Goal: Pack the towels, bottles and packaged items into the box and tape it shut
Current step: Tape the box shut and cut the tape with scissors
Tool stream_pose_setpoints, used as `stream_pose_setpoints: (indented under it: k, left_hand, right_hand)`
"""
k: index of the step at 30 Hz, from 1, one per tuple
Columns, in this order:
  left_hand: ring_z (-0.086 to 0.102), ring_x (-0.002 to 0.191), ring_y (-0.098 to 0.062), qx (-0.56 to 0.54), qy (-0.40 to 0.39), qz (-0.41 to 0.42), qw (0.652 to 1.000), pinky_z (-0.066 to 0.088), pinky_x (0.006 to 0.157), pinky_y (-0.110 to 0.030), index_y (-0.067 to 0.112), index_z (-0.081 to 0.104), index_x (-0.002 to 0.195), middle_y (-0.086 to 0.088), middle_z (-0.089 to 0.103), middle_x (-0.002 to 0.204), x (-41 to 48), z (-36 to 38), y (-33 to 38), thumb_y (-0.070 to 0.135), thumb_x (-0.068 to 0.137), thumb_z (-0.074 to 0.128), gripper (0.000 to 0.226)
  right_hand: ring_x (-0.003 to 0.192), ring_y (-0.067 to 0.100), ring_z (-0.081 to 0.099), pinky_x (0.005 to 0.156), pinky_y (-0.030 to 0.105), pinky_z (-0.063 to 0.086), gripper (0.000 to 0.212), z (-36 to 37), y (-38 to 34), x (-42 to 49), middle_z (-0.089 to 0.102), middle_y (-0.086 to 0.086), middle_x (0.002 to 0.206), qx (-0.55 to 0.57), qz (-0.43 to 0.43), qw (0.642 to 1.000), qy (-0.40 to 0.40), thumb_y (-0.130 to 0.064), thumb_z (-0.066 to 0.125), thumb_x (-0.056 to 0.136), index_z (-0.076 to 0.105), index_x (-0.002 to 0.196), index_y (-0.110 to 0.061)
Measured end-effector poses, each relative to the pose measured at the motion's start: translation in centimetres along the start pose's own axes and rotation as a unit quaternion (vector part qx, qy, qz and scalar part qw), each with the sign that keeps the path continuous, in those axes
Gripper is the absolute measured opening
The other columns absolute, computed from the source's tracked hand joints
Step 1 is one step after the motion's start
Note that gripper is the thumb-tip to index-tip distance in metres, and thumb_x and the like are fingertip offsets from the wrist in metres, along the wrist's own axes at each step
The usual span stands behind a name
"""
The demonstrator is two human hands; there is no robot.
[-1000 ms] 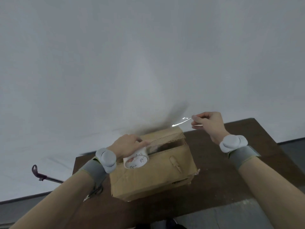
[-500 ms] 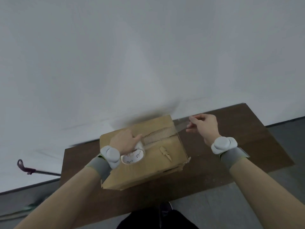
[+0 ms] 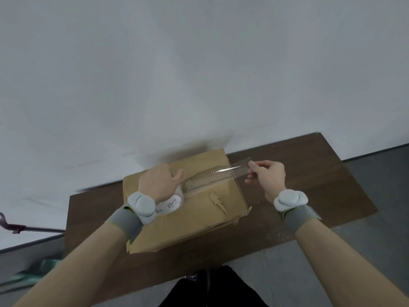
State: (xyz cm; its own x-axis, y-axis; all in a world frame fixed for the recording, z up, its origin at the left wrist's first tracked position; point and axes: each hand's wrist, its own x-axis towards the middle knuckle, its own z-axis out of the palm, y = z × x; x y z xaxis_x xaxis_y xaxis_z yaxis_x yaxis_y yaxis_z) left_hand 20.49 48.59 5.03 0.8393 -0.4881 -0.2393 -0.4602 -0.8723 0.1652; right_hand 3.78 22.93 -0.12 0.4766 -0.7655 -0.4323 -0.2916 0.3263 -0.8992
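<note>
So, box (image 3: 199, 220): worn brown cardboard, flaps down, torn corrugation bared along the top seam; it sits on the dark bench (image 3: 314, 178).
Left hand (image 3: 158, 182): grips the white tape roll (image 3: 171, 204) on the lid.
Right hand (image 3: 269, 176): pinches the clear tape strip (image 3: 236, 170), stretched past the box's right edge.

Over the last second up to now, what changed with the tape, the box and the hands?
The right hand lowered the strip of tape it pinches, from above the box down toward its top seam. The far flap, raised a second ago, now lies flat. Unchanged: the left hand grips the tape roll on the box top.
</note>
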Motion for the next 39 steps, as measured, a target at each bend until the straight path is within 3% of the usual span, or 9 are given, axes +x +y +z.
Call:
stream_pose_setpoints:
  k: [6,10,12,16,24,31,39]
  left_hand:
    - [0.049,0.061,-0.024,0.023,0.046,-0.010,0.999,0.036,0.061,-0.033,0.019,0.044,0.064,0.002,0.045,0.063,-0.3,-0.2,1.5,0.051,0.097,0.039,0.047]
    - [0.052,0.064,-0.025,0.077,0.066,-0.013,0.995,0.037,0.061,-0.030,0.019,0.051,0.071,0.004,0.048,0.063,0.1,0.3,4.2,0.044,0.096,0.042,0.036]
    - [0.052,0.065,-0.025,0.097,0.057,-0.023,0.993,0.039,0.062,-0.030,0.019,0.051,0.073,0.003,0.051,0.066,0.0,0.3,4.7,0.042,0.095,0.043,0.034]
    - [0.050,0.067,-0.025,0.107,0.039,-0.036,0.993,0.037,0.063,-0.030,0.019,0.050,0.074,0.006,0.039,0.064,0.2,0.1,4.8,0.041,0.095,0.044,0.030]
    - [0.053,0.073,-0.030,0.077,0.000,-0.064,0.995,0.038,0.064,-0.031,0.023,0.037,0.063,-0.001,0.045,0.069,0.4,-1.1,4.9,0.039,0.092,0.048,0.035]
    - [0.048,0.062,-0.024,0.108,0.029,-0.045,0.993,0.033,0.057,-0.031,0.020,0.042,0.064,0.002,0.045,0.063,0.0,-0.1,4.8,0.038,0.090,0.050,0.033]
    - [0.050,0.067,-0.028,0.125,0.035,-0.073,0.989,0.033,0.060,-0.031,0.016,0.052,0.068,0.001,0.045,0.069,-0.6,0.7,4.8,0.041,0.091,0.050,0.033]
  right_hand:
    - [0.054,0.017,0.066,0.055,0.036,0.062,0.008,-0.1,0.5,0.4,0.072,0.010,0.069,0.002,0.013,1.000,0.015,-0.008,0.076,0.093,0.074,0.088,-0.002]
    - [0.054,0.017,0.068,0.055,0.034,0.061,0.008,-1.6,2.1,2.1,0.074,0.010,0.070,0.000,0.034,0.999,0.013,-0.010,0.077,0.093,0.075,0.088,-0.004]
    - [0.056,0.017,0.069,0.056,0.034,0.062,0.008,-1.9,3.1,1.9,0.075,0.011,0.071,-0.005,0.056,0.998,0.004,-0.011,0.078,0.092,0.076,0.088,-0.005]
    - [0.058,0.017,0.069,0.058,0.035,0.062,0.008,-1.7,4.1,1.8,0.075,0.010,0.072,0.029,0.081,0.996,-0.003,-0.011,0.079,0.092,0.076,0.089,-0.004]
    - [0.058,0.016,0.069,0.056,0.032,0.060,0.005,-1.7,4.1,2.1,0.077,0.010,0.076,0.031,0.072,0.997,-0.014,-0.013,0.077,0.093,0.075,0.090,-0.009]
    - [0.052,0.013,0.067,0.052,0.030,0.058,0.006,-1.9,4.4,2.6,0.077,0.009,0.073,0.003,0.059,0.998,-0.006,-0.015,0.079,0.091,0.077,0.087,-0.011]
    - [0.047,0.010,0.068,0.047,0.024,0.057,0.007,0.3,6.1,1.7,0.075,0.004,0.065,-0.040,0.098,0.994,0.020,-0.018,0.082,0.089,0.078,0.087,-0.012]
